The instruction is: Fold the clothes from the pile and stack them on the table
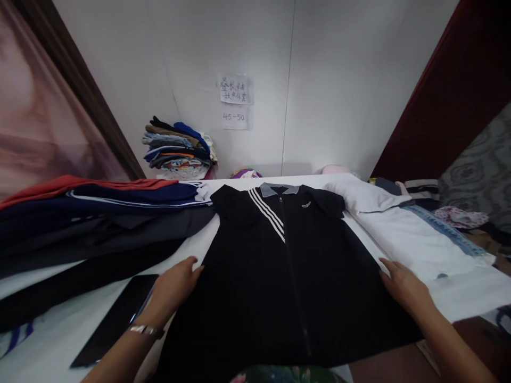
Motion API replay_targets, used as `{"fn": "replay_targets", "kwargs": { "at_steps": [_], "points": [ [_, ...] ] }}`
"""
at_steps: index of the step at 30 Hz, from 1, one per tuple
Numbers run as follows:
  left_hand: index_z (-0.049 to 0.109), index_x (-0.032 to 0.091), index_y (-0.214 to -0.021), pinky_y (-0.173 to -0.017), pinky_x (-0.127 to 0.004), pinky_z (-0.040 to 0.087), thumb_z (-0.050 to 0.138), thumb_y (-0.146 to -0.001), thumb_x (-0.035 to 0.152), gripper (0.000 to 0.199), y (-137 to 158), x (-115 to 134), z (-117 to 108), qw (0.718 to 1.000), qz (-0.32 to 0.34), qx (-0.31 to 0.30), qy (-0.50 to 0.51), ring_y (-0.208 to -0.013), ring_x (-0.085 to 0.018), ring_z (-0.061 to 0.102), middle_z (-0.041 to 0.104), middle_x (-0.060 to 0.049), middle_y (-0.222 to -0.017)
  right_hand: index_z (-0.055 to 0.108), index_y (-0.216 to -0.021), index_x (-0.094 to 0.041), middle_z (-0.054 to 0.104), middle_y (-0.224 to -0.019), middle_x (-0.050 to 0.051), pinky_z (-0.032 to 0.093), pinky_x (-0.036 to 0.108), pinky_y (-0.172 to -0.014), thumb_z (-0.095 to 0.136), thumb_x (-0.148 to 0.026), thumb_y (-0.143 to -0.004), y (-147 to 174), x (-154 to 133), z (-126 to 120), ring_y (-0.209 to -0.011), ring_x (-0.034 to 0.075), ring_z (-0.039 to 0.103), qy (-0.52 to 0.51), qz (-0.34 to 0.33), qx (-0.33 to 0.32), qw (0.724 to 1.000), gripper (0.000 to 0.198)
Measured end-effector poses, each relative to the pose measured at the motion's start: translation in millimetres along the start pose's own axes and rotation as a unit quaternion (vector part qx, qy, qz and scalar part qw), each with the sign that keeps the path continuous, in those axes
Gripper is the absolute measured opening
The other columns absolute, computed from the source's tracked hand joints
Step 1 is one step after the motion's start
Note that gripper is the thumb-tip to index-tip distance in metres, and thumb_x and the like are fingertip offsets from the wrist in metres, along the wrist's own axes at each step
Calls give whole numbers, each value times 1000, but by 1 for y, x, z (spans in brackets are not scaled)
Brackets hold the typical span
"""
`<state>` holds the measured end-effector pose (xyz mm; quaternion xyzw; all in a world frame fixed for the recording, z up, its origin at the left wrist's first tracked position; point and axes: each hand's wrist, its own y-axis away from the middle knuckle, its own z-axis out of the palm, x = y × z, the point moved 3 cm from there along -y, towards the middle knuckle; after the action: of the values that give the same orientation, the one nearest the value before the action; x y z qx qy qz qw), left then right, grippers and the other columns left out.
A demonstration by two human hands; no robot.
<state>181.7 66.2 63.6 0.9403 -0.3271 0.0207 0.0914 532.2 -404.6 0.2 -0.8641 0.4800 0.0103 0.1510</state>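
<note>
A black short-sleeved zip-up top point(255, 282) lies spread front up on the white table, its grey collar point(275, 190) at the far end. Three white stripes cross the chest on the left, and a zip runs down the middle. My left hand point(179, 282) is at the left side edge, thumb and fingers closed on the cloth. Opposite it, my right hand point(403, 284) pinches the right side edge; some of its fingertips are hidden. The hem reaches the near table edge, close to my body.
A dark tablet or phone point(120, 319) lies beside my left forearm. Navy, red and black clothes point(99, 223) are heaped at left. White garments point(415, 239) lie at right. A folded clothes stack point(179, 149) stands by the wall, below paper notes point(237, 101).
</note>
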Motion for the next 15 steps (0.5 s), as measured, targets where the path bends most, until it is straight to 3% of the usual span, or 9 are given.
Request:
{"fn": "replay_targets", "kwargs": {
  "at_steps": [3,6,9,12,15],
  "points": [
    [56,19,-121,-78,-33,47,40,-92,34,36,-36,44,-16,991,112,77,-20,-101,-24,63,65,-11,-115,58,-126,-15,58,-132,17,44,44,-104,38,-43,-91,-23,-52,-11,-121,29,56,-79,-90,37,992,50],
    [50,23,-131,-84,-33,48,48,-86,20,45,-78,85,-14,971,213,107,-33,-115,-24,55,51,-11,-136,53,-134,-19,42,-149,12,35,43,-112,39,-49,-93,-48,-108,-3,-137,26,39,-104,-166,-3,981,53],
    [49,22,-134,-86,-36,49,46,-81,6,56,-118,104,-3,972,212,92,-29,-118,-26,52,43,-13,-143,49,-139,-23,33,-154,10,28,54,-113,40,-52,-92,-65,-135,25,-144,29,25,-55,-175,-82,980,56],
    [62,19,-117,-84,-37,49,45,-83,8,39,-144,108,6,978,185,93,0,-107,-26,58,58,-15,-122,44,-143,-25,33,-155,10,25,58,-112,36,-52,-94,-72,-133,54,-144,29,24,-4,-131,-134,982,57],
    [69,18,-96,-80,-34,48,48,-85,15,24,-160,101,0,980,148,120,57,-94,-23,63,66,-12,-101,41,-145,-27,29,-156,7,22,55,-114,33,-52,-95,-72,-126,68,-145,26,22,15,-123,-135,983,57]
  ]
}}
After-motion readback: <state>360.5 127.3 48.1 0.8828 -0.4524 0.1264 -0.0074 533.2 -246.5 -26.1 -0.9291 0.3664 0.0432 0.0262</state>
